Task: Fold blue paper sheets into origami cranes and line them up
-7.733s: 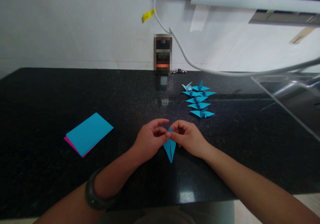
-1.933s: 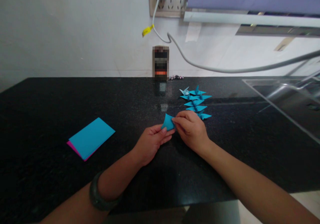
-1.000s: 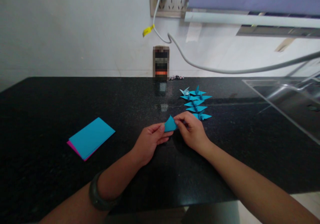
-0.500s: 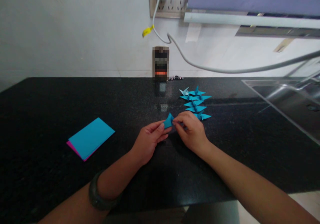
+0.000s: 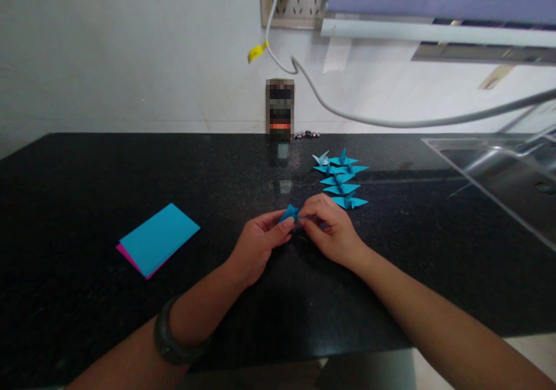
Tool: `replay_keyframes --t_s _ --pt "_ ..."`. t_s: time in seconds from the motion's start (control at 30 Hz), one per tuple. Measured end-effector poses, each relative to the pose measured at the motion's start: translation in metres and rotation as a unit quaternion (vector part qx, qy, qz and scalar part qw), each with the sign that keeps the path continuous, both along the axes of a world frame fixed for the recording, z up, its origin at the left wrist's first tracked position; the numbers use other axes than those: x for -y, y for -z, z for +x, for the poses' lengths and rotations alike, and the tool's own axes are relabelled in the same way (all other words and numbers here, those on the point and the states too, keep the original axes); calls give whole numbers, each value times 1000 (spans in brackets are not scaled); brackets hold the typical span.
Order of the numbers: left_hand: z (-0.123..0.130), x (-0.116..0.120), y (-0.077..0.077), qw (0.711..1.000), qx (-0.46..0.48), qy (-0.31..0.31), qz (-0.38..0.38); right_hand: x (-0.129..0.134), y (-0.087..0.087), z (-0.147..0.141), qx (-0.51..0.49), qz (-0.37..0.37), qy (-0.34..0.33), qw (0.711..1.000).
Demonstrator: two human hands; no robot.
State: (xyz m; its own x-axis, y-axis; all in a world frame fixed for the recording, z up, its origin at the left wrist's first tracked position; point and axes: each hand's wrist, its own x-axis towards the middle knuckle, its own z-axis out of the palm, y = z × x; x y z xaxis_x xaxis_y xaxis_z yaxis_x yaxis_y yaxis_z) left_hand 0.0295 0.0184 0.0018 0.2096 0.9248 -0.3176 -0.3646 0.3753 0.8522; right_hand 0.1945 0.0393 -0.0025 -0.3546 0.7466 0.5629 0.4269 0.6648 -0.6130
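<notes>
Between my two hands is a small piece of folded blue paper (image 5: 289, 211), held above the dark countertop. My left hand (image 5: 260, 242) pinches its left side, with the thumb lying on top. The fingertips of my right hand (image 5: 330, 228) are closed on its right edge, partly hiding it. Just beyond my right hand stand several blue folded paper cranes (image 5: 343, 188) in a cluster, with one paler crane (image 5: 322, 159) at its far left. Off to the left lies a stack of blue paper (image 5: 160, 238), a pink sheet (image 5: 125, 255) showing beneath it.
The black countertop (image 5: 87, 175) runs back to a white wall. A blurred-out upright object (image 5: 280, 109) leans there beside a beaded string (image 5: 307, 134). A grey cable (image 5: 369, 122) hangs from the wall socket (image 5: 304, 2). At the right is a metal sink (image 5: 512, 164).
The folded blue paper has tilted and now shows flatter and lower between my fingers. My left thumb has shifted slightly to the right over it. Both hands keep their hold.
</notes>
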Motion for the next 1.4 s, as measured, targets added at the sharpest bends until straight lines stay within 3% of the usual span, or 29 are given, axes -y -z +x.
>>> replay_keyframes --t_s 0.17,0.4,0.63,0.83,0.9,1.03,1.17,1.33,1.4 --pt "0 0 -2 999 33 -5 -10 2 -3 1 14 0 -45 999" --pt "-2 -1 2 1000 14 2 0 1 1 3 52 37 -27 998" --pt "-2 -1 2 1000 13 1 7 2 2 3 110 6 -53 992" --pt "-1 -3 5 999 -14 -46 5 7 -6 -1 58 -9 -93 994" --pt "-2 -3 5 998 -44 -41 20 9 -6 -5 41 -29 -79 996" --pt "-2 -1 4 990 -121 -35 67 15 -2 -14 5 -87 11 996" --pt "-4 -1 4 975 -191 -22 115 18 4 -19 -49 -183 87 978" --pt "-7 -4 8 922 -309 -42 229 14 10 -23 -134 -307 61 940" --pt "-7 -3 7 926 -304 -26 222 13 12 -23 -149 -344 34 927"
